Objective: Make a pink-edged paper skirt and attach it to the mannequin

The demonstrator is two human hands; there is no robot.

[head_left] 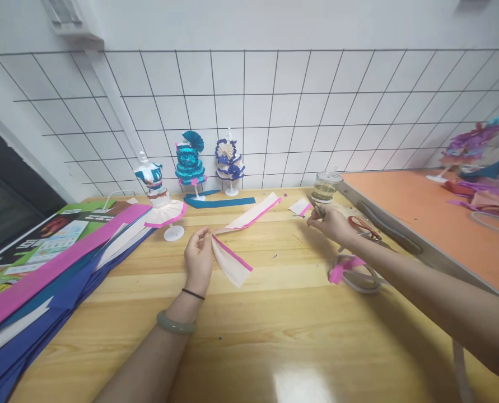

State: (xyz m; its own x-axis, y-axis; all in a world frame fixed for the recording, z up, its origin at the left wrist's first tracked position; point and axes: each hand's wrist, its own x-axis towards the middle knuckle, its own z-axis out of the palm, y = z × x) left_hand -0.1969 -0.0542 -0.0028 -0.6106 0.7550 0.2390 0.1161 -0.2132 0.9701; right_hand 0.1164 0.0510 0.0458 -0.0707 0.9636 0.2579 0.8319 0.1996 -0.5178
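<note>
A cream crepe paper strip with a pink edge (249, 217) bends in a V shape on the table. At its fold, my left hand (199, 254) pinches it between thumb and fingers. Farther back on the right, my right hand (331, 224) is closed around something small and dark that I cannot make out. Just beyond its fingertips lies a short cream paper piece with a pink edge (298, 206). A mini dress form (165, 204) with a cream, pink-edged paper skirt stands to the left of my left hand.
Two more dressed forms, teal (190, 162) and navy and cream (229, 159), stand by the wall. A blue strip (228, 202), a clear jar (325, 187), red-handled scissors (363, 228) and a tape roll (364, 282) lie about. Paper sheets (64, 268) cover the left side.
</note>
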